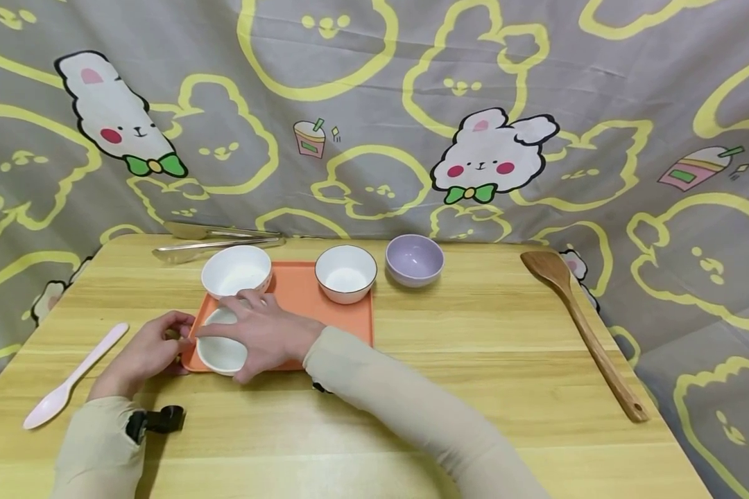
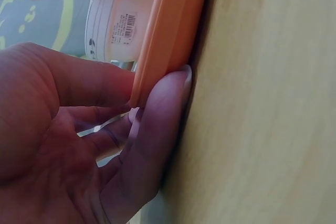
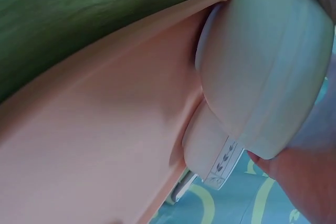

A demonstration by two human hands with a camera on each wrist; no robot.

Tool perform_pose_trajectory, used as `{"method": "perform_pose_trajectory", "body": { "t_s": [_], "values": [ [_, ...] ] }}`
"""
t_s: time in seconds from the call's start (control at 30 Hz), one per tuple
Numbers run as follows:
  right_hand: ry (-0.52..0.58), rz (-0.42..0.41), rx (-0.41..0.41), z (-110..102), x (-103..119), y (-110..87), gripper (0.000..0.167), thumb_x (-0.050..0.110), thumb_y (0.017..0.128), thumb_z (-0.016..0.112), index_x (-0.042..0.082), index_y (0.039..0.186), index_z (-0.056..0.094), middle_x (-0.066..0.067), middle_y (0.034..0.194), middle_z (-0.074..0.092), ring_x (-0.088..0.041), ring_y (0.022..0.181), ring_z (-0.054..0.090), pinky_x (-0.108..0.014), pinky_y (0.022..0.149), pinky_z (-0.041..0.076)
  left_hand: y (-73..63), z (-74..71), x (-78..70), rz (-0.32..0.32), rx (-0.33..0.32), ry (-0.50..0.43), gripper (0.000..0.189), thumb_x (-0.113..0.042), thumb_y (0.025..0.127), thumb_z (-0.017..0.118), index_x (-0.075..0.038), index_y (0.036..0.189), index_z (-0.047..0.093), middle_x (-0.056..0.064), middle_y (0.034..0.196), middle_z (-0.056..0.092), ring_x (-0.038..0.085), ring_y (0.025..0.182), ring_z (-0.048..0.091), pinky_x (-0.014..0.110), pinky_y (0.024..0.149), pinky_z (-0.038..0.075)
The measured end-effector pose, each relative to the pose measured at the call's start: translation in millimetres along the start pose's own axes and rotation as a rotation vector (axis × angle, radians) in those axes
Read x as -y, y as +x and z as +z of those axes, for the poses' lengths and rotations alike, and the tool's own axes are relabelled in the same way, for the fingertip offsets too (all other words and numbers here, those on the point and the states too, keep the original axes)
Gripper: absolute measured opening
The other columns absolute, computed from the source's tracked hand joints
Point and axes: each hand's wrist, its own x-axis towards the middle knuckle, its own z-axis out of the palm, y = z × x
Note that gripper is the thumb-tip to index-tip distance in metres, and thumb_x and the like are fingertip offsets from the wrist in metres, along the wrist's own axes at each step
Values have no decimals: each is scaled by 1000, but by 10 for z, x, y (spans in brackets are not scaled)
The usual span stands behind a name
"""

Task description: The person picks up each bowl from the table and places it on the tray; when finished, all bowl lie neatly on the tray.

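Note:
At the orange tray's (image 1: pixel 299 315) left edge, my left hand (image 1: pixel 152 350) pinches the rim; in the left wrist view the thumb and index finger (image 2: pixel 97 85) lie on either side of it. My right hand (image 1: pixel 271 336) spreads over a pale greenish-white bowl (image 1: pixel 220 350) at the tray's front left corner and grips it by its rim. The right wrist view shows this bowl (image 3: pixel 268 66) close over the tray. Behind it stands a white bowl (image 1: pixel 234 270) with a patterned outside. Another white bowl (image 1: pixel 346 274), dark-rimmed, sits at the tray's back right.
A lavender bowl (image 1: pixel 415 260) stands just right of the tray. Metal tongs (image 1: pixel 225 244) lie along the back edge by the patterned curtain (image 1: pixel 374 83). A pale pink spoon (image 1: pixel 56 402) lies at the left, and a wooden spatula (image 1: pixel 580 319) at the right.

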Motion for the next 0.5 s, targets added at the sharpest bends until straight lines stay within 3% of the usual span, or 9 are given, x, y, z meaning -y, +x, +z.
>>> {"method": "perform_pose_trajectory", "body": {
  "t_s": [0.17, 0.5],
  "values": [
    [7, 2, -1, 4, 31, 76, 88, 62, 78, 68, 52, 151, 20, 6, 157, 16, -20, 139, 15, -39, 110, 16, 3, 2, 26, 3, -6, 14, 45, 7, 88, 49, 13, 132, 39, 24, 109, 48, 24, 76, 57, 36, 57, 57],
    [-72, 35, 8, -4, 20, 212, 87, 68, 77, 65, 53, 151, 21, 6, 151, 22, -17, 136, 18, -40, 105, 24, 13, -6, 10, 25, -6, 36, 48, 7, 85, 47, 13, 133, 39, 25, 108, 50, 24, 77, 57, 35, 57, 56]
  ]
}}
